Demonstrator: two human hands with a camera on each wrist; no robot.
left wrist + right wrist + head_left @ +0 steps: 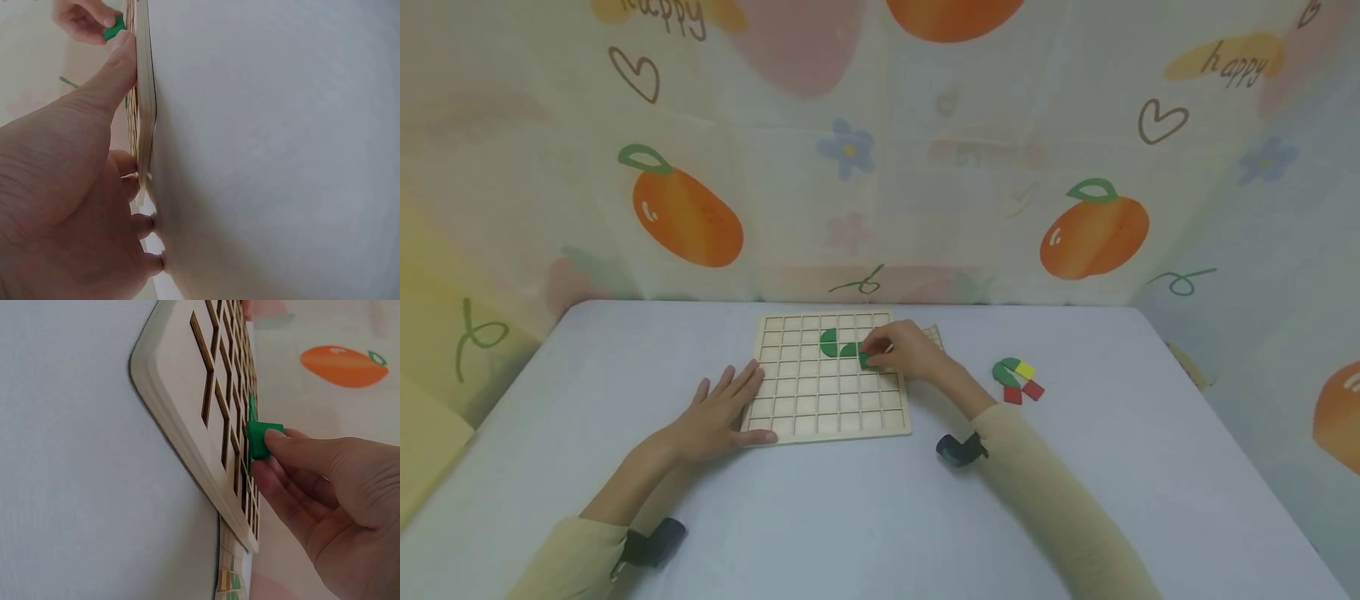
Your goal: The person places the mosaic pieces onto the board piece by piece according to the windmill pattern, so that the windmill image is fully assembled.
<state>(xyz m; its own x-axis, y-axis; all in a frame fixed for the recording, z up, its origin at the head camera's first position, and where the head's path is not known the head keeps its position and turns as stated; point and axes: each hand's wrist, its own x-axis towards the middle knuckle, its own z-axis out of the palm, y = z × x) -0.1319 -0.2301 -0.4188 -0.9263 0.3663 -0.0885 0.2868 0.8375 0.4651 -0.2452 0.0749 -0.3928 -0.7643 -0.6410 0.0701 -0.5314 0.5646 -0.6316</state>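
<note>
A pale wooden board with a grid of square recesses lies on the white table. Three green rounded pieces sit in its upper middle cells, among them a quarter-circle and another nearer the right hand. My right hand pinches a green tile between thumb and fingers, close over the board to the right of those pieces. The left hand rests at the board's left front corner, fingers spread along the side edge and thumb on the front rim.
Right of the board lie loose pieces: green rounded ones, a yellow square and two red squares, one nearest the board. A printed grid card pokes out by the board's edge. A fruit-patterned curtain hangs behind the table.
</note>
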